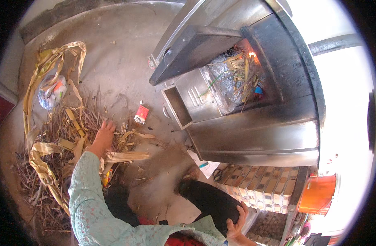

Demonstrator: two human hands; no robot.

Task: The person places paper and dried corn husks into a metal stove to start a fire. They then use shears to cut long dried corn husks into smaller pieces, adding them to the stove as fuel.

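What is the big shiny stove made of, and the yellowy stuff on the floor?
The big grey stove looks like brushed sheet metal: it shines dully and is sooty around the fire opening. The pale yellow pile under the left hand seems to be dry plant husks and twigs, papery and curled.

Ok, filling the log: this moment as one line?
left hand: flat on dry husks | right hand: resting on knee | stove: door open, fire lit

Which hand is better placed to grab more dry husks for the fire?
The left hand: it already rests on the husks. The right hand sits on the knee, away from them.
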